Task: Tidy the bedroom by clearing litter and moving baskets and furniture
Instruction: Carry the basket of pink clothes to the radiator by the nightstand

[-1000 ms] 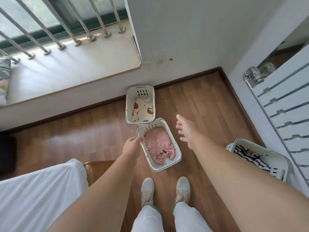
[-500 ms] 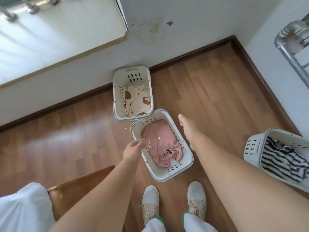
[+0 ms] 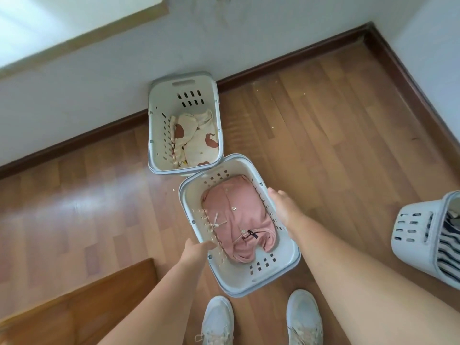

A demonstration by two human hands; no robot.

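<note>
A white plastic basket (image 3: 278, 267) with a pink garment (image 3: 239, 220) in it stands on the wooden floor just in front of my shoes. My left hand (image 3: 196, 250) grips its left rim, fingers curled over the edge. My right hand (image 3: 283, 205) lies on the right rim, fingers wrapped over it. A second white basket (image 3: 181, 95) holding cream cloth with brown spots (image 3: 196, 140) stands behind it against the wall, the two rims touching.
A third white basket (image 3: 413, 232) with striped cloth lies tilted at the right edge. A brown wooden furniture corner (image 3: 99, 300) juts in at lower left. Small crumbs of litter (image 3: 271, 95) dot the floor near the skirting. The room corner is at upper right.
My right hand moved in from beside the near basket onto its right rim. My left hand slid toward me along the left rim. The view dropped closer to the baskets.
</note>
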